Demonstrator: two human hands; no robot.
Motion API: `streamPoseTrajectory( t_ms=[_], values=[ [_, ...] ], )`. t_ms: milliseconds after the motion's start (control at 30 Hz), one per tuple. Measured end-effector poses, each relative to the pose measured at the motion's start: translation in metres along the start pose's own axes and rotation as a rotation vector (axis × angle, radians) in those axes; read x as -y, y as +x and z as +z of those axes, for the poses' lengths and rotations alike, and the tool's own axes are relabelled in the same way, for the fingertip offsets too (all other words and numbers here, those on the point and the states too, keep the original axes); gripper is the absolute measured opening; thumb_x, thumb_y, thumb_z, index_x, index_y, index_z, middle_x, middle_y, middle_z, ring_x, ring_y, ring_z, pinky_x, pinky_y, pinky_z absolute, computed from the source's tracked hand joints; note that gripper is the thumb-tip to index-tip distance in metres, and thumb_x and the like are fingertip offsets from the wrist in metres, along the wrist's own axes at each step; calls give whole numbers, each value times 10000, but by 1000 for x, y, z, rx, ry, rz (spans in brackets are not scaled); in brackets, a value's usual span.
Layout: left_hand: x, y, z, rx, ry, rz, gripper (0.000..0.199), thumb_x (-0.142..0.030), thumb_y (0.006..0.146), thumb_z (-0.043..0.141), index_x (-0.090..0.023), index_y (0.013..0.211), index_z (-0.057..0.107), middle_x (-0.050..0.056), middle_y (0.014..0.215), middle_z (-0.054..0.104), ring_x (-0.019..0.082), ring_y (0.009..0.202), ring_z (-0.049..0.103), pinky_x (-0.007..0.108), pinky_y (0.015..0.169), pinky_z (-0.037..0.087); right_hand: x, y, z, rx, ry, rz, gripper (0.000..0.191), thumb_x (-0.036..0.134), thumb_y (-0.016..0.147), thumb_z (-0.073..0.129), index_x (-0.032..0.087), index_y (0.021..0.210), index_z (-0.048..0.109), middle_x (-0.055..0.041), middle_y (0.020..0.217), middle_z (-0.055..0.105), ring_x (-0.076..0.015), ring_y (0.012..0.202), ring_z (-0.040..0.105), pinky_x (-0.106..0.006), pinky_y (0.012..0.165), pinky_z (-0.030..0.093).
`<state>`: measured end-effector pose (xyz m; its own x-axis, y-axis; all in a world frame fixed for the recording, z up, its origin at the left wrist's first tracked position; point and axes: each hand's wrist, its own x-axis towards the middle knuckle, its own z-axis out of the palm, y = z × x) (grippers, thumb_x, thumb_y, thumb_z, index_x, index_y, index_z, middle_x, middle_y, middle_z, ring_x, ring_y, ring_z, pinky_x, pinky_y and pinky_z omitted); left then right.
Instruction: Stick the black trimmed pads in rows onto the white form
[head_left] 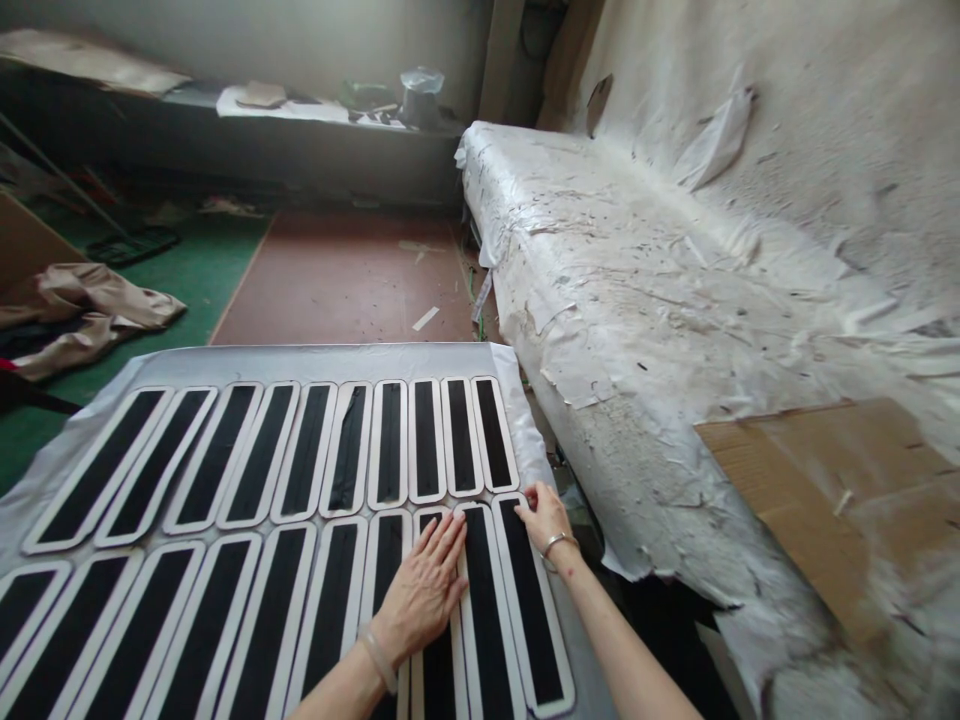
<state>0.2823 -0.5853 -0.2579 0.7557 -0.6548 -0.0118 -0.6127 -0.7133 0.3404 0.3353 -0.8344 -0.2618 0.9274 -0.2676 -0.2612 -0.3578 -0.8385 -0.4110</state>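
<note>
Two rows of long black strips with pale rounded borders lie on a table covered in light grey cloth (202,362). My left hand (424,590) lies flat over the strips in the near row, fingers stretched out and nearly together. At the right end of that row, my right hand (546,520) has its thumb and fingers bent closely at the top corner of the last black strip with a pale border (534,610). Behind it, the far row ends in another bordered black strip (491,430). The left hand and forearm hide parts of several strips.
A long bench under stained white covering (600,250) runs along the right, with brown cardboard (817,490) on it. Beyond the table lies a reddish-brown board (330,270). Beige cloth (105,300) is heaped at left. A back ledge holds a bucket-like container (421,100).
</note>
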Motion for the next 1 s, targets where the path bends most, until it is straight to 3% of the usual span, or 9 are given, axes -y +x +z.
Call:
streamPoseTrajectory(
  t_ms=[267, 433, 533, 667, 733, 867, 1000],
  values=[
    [2, -1, -1, 113, -46, 3, 762, -468, 910, 451, -204, 1500, 49, 68, 1567, 63, 255, 1431, 119, 428, 1168, 153, -2, 13, 6, -19, -90, 22, 151, 264, 727, 642, 194, 751, 510, 19, 741, 557, -136, 720, 569, -248, 699, 440],
    [-1, -7, 5, 41, -34, -23, 806, -577, 892, 448, -187, 1500, 90, 64, 1569, 76, 236, 1437, 85, 395, 1181, 93, 16, -4, 3, -72, -166, -36, 126, 224, 798, 559, 151, 900, 565, -103, 917, 604, -218, 845, 594, -313, 706, 437],
    [-2, -9, 4, 4, -9, -25, 802, -594, 896, 432, -175, 1498, 107, 66, 1567, 97, 224, 1440, 74, 393, 1183, 72, 31, -36, 14, -93, -184, -154, 270, 219, 867, 464, 148, 1111, 554, -155, 1156, 578, -280, 1046, 553, -384, 819, 427],
    [-3, -13, 0, -29, 20, -38, 639, -463, 962, 377, -187, 1492, 151, 39, 1563, 152, 198, 1439, 85, 380, 1181, 91, 39, -92, 47, -154, -171, -512, 382, 238, 895, 424, 167, 1264, 492, -103, 1300, 556, -233, 1185, 495, -367, 971, 388],
    [-2, -17, -1, -35, 19, -43, 566, -377, 985, 342, -194, 1490, 161, 17, 1559, 180, 186, 1438, 89, 372, 1182, 102, 40, -112, 64, -209, -182, -620, 418, 224, 892, 419, 154, 1301, 462, -95, 1317, 553, -217, 1208, 485, -350, 996, 381],
    [1, -29, -5, -31, -1, -93, 576, -340, 970, 381, -221, 1488, 159, -8, 1557, 204, 199, 1438, 83, 410, 1184, 113, 49, -125, 80, -264, -226, -693, 550, 153, 881, 391, 143, 1425, 312, -83, 1403, 487, -231, 1313, 394, -375, 1045, 353],
    [6, -48, -11, -22, -36, -120, 573, -230, 938, 402, -224, 1476, 204, -4, 1557, 215, 185, 1437, 93, 413, 1187, 113, 70, -125, 90, -219, -219, -782, 702, 56, 835, 342, 175, 1491, 120, -44, 1444, 447, -183, 1349, 354, -345, 1058, 356]
  ],
)
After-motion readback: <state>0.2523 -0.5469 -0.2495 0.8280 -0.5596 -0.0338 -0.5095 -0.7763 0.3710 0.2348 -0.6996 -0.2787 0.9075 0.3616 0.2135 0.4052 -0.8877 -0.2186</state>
